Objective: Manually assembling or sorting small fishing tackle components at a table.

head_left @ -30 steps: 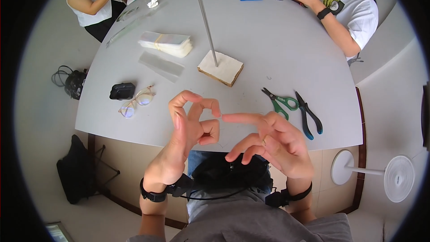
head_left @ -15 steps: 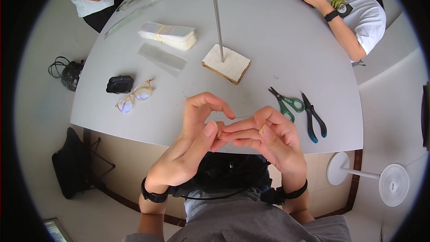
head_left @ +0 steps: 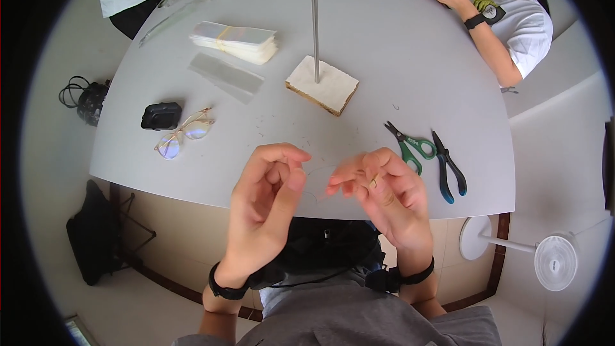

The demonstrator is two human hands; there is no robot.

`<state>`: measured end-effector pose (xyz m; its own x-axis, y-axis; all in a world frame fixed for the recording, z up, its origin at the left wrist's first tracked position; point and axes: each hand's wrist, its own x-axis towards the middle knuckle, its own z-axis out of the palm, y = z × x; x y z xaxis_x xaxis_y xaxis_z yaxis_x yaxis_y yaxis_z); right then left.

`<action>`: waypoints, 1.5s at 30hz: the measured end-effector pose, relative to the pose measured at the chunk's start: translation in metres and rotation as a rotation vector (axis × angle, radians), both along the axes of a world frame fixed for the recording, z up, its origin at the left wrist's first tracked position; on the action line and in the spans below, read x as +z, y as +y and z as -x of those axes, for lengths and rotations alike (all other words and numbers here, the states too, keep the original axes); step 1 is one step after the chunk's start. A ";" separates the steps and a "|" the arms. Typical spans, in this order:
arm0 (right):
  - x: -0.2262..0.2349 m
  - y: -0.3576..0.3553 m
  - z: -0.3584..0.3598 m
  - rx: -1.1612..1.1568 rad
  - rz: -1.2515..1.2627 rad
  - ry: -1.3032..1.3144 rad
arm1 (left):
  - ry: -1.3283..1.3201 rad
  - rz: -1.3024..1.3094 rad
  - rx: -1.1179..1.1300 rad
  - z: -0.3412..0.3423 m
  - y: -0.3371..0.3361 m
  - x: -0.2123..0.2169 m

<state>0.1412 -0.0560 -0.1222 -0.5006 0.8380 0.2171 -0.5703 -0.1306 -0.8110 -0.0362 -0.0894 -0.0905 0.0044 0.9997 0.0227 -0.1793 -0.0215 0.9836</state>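
Just over the table's near edge, both my hands are raised, slightly apart. My left hand [head_left: 266, 192] is closed, its thumb tip against the curled fingers. A thin, nearly clear line [head_left: 312, 172] loops from there across the gap. My right hand [head_left: 391, 195] pinches a tiny gold-coloured curved piece [head_left: 373, 182] between thumb and index finger; its other fingers point left and are blurred. The piece is too small to make out fully. To the right lie green-handled scissors [head_left: 410, 145] and pliers [head_left: 448, 166] with dark blue grips. A tiny hook [head_left: 396, 107] lies beyond them.
A thin metal rod [head_left: 314, 19] rises from a white-topped block [head_left: 330, 86]. Leftward are banded clear plastic sleeves [head_left: 237, 41], a loose sleeve [head_left: 224, 75], a black case [head_left: 161, 116] and glasses [head_left: 182, 134]. Two other people sit across the table. A white fan [head_left: 556, 261] stands right.
My hands have come apart: the left has moved left and turned, its fingers closing. My right fingers no longer touch the left hand. The view has shifted slightly.
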 end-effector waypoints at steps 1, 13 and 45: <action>-0.002 0.000 0.000 -0.018 -0.074 0.006 | 0.081 -0.112 0.018 0.000 -0.001 -0.002; 0.002 -0.008 0.017 0.074 0.013 0.042 | 0.396 -0.339 0.077 -0.005 -0.006 0.006; 0.017 -0.021 0.007 0.163 0.160 -0.324 | 0.489 -0.402 -0.068 0.020 -0.005 -0.001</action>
<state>0.1346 -0.0773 -0.1057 -0.6509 0.7524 -0.1014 -0.2493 -0.3379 -0.9076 -0.0566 -0.0943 -0.0915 0.1723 0.9107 0.3755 0.2744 -0.4104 0.8696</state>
